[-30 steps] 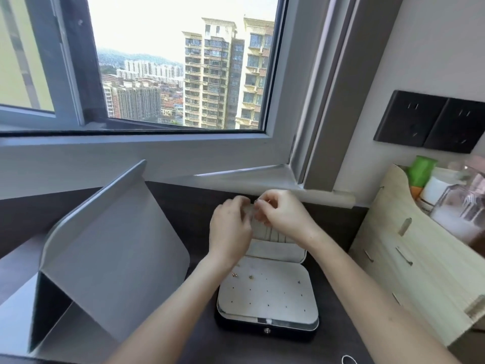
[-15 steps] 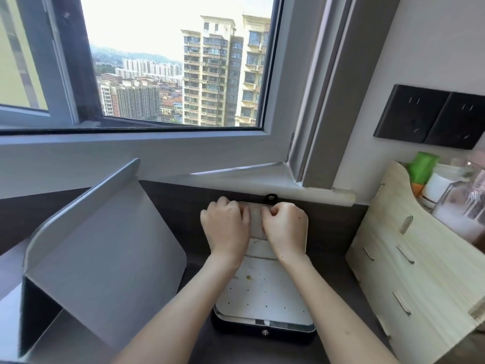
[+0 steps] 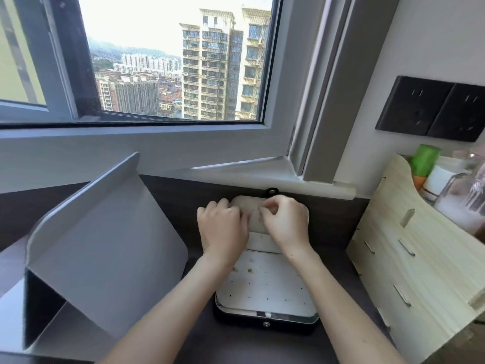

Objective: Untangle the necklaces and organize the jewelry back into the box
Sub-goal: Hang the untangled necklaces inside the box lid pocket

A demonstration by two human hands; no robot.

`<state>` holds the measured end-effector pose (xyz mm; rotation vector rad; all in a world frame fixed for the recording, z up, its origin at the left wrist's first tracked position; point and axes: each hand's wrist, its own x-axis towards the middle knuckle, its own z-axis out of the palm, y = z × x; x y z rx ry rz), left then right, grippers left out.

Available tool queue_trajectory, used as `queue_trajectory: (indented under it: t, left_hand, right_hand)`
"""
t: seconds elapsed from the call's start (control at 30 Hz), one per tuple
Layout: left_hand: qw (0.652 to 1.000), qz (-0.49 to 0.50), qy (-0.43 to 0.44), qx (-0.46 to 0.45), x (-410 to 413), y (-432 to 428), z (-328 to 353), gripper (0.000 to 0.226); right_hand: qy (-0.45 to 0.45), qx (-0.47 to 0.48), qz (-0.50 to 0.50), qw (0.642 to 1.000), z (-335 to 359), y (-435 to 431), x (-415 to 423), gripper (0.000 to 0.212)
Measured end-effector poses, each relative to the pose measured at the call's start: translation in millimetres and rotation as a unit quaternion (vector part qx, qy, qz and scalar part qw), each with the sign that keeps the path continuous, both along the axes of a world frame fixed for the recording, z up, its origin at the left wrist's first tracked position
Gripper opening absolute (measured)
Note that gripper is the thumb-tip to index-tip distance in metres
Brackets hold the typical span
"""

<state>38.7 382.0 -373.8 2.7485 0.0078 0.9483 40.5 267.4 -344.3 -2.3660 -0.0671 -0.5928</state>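
Box [image 3: 265, 320] open, lower centre of frame; few studs [image 3: 249, 270] seated in its panel. Both hands at centre, on pale flap [image 3: 246, 203] at box's far end. Left hand [image 3: 223, 228] curled, right hand [image 3: 284, 224] fingertips bunched; grip on anything, cannot tell. No necklace visible. Judgement: studs stowed, necklaces unconfirmed, box not yet closed.

Left hand [image 3: 223, 228] and right hand [image 3: 286, 223] mask the jewelry box lid [image 3: 251, 206], fingertips curled from sight; anything held cannot be made out; gold specks [image 3: 249, 270] on the perforated panel [image 3: 270, 292] too small to identify; wooden organiser [image 3: 420, 271] cropped at right.
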Motion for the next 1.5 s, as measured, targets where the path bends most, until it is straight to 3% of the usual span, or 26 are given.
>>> queue_trajectory:
  t: [0.1, 0.17, 0.33, 0.5, 0.7, 0.87, 1.07, 1.23, 1.37, 1.43, 1.5]
  left_hand:
    - [0.999, -0.023, -0.031, -0.019, -4.9, -0.6, -5.5, 0.013]
    - [0.999, -0.038, -0.02, -0.019, -7.3, -1.1, -8.7, 0.018]
    - [0.995, -0.024, 0.088, 0.028, -17.1, -1.3, -4.1, 0.026]
    - [0.99, -0.039, 0.13, 0.029, -20.9, -4.7, 2.7, 0.014]
    - [0.987, -0.052, 0.15, 0.011, -22.3, -5.3, 5.3, 0.018]
    - [0.984, -0.071, 0.165, 0.004, -25.5, -2.7, 6.6, 0.024]
    - [0.977, -0.091, 0.191, -0.037, -39.7, 5.5, 18.7, 0.032]
    - [0.972, -0.113, 0.187, -0.09, -74.0, 24.1, 47.8, 0.029]
    - [0.967, -0.16, 0.153, -0.128, -117.1, 48.5, 67.0, 0.032]
    - [0.963, -0.188, 0.139, -0.131, -144.0, 64.8, 69.9, 0.032]
    - [0.958, -0.215, 0.135, -0.133, -171.7, 83.5, 68.9, 0.03]
  right_hand:
    - [-0.02, 0.121, 0.039, 0.992, 13.0, 0.8, -4.4, 0.014]
    - [-0.019, 0.129, 0.047, 0.99, 15.5, 2.2, -2.9, 0.013]
    - [-0.02, 0.034, 0.031, 0.999, 10.2, 1.7, -3.6, 0.015]
    - [-0.015, -0.006, 0.02, 1.0, 2.9, -1.5, -7.6, 0.019]
    - [0.006, -0.034, 0.066, 0.997, 8.7, -6.2, -18.1, 0.034]
    - [0.104, -0.133, 0.087, 0.982, 2.9, -2.4, -22.2, 0.05]
    - [0.095, -0.079, 0.129, 0.984, 6.8, 3.7, -30.7, 0.06]
    - [0.145, -0.134, 0.118, 0.973, 2.8, 10.5, -38.5, 0.071]
    - [0.04, -0.135, 0.099, 0.985, 6.8, 18.9, -67.2, 0.064]
    - [-0.008, -0.127, 0.137, 0.982, 7.4, 28.9, -98.7, 0.042]
    - [0.013, -0.118, 0.222, 0.968, 1.3, 40.3, -137.3, 0.019]
